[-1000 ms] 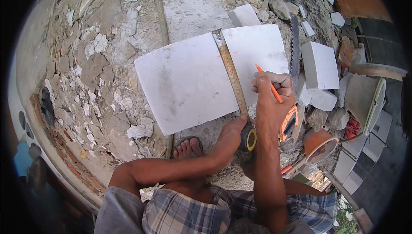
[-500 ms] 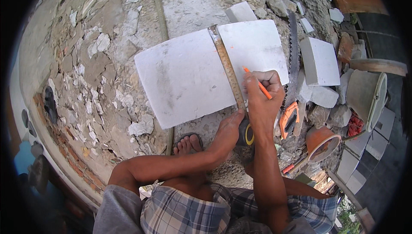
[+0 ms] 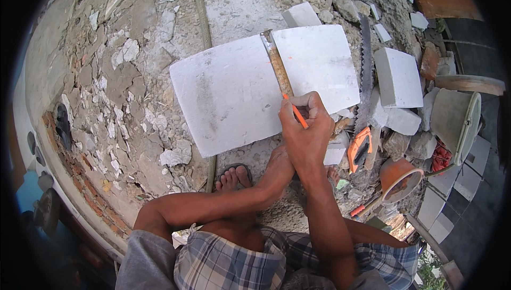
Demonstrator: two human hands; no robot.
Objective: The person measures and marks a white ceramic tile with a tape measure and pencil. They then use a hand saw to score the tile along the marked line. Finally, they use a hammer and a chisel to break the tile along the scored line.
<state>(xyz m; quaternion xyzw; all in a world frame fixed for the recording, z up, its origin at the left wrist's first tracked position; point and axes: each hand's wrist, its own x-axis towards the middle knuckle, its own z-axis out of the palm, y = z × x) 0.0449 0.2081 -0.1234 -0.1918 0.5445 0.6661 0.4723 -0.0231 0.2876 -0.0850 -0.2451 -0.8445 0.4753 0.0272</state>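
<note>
A large white slab (image 3: 229,93) lies flat on the rubble ground, with a long brownish straightedge (image 3: 274,61) lying across it from far to near. My right hand (image 3: 307,133) grips an orange pencil (image 3: 294,110), whose tip touches the slab at the straightedge's right side. My left hand (image 3: 278,166) reaches in under my right wrist toward the near end of the straightedge. Its fingers are hidden behind my right hand. My bare toes in a sandal (image 3: 234,175) rest just below the slab's near edge.
A handsaw with an orange handle (image 3: 359,149) lies to the right of the slab, blade pointing away. Cut white blocks (image 3: 396,77), a grey bucket (image 3: 452,119) and a terracotta bowl (image 3: 399,175) crowd the right side. Broken plaster and stones (image 3: 122,93) cover the left.
My right hand has moved left with the pencil, from the slab's right part to the straightedge. It now covers the yellow tape measure seen near my left hand before.
</note>
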